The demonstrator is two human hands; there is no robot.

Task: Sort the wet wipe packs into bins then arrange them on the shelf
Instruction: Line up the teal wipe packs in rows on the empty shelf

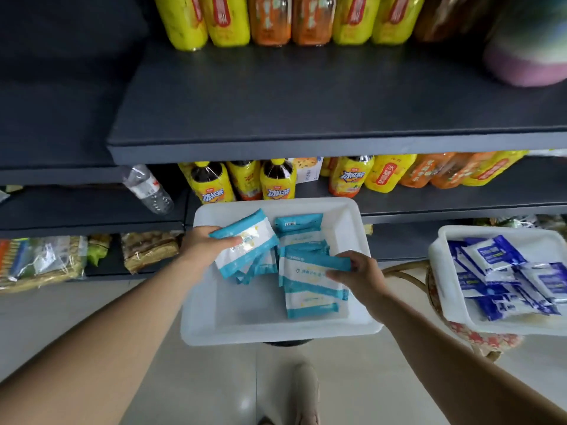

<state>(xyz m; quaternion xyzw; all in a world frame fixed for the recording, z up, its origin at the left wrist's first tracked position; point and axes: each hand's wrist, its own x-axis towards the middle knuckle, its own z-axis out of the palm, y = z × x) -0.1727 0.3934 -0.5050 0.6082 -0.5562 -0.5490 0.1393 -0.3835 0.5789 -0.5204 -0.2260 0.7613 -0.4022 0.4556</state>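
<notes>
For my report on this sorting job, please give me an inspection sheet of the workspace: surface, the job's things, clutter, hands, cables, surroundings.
Surface: white bin in front of the person; its support is hidden. Dark empty shelf above.
Job's things: teal-and-white wipe packs lie loose in this bin; dark blue packs fill a second white bin on the right, which rests on a wicker stool.
Clutter: clear bottle lying tilted on a lower shelf.
Hands: left hand grips one teal pack; right hand pinches another.
Cables: nothing seen.
Surroundings: yellow and orange drink bottles on shelves; snack bags lower left; tiled floor.
</notes>
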